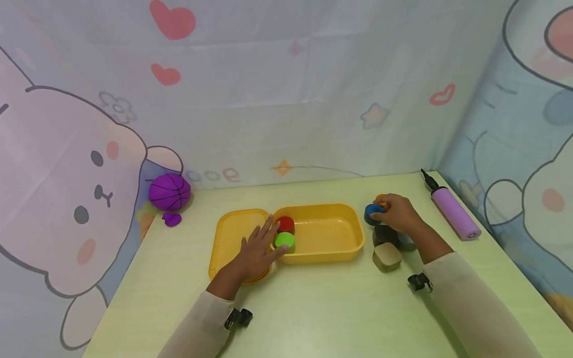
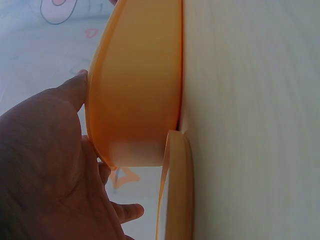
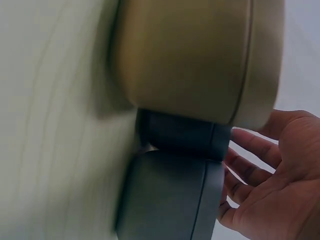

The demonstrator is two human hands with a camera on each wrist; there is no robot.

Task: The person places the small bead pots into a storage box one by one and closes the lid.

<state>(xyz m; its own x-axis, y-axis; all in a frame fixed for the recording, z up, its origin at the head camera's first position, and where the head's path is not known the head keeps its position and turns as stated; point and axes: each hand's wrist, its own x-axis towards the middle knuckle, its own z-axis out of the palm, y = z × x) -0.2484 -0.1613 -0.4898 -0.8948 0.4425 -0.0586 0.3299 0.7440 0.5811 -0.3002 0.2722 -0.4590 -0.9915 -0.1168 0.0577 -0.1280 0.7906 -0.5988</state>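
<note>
My left hand [image 1: 257,252] lies with spread fingers over the left end of a yellow plastic box [image 1: 331,257]; its fingertips touch the rim in the left wrist view. Inside that end sit a red round tub [image 1: 285,224] and a green round tub [image 1: 285,241]. At the right, my right hand [image 1: 400,214] pinches a blue round tub [image 1: 371,214] between thumb and index finger. An orange round tub [image 1: 383,199] shows partly behind those fingers. Just below the hand stand a beige rounded box [image 1: 387,257], a black one [image 1: 384,235] and a grey one [image 1: 406,242].
A yellow lid [image 1: 228,243] lies flat beside the box, partly under the left forearm. At the back left are a purple ball [image 1: 169,192] and a small purple duck-like toy [image 1: 172,219]. A purple hand pump [image 1: 455,214] lies along the table's right edge.
</note>
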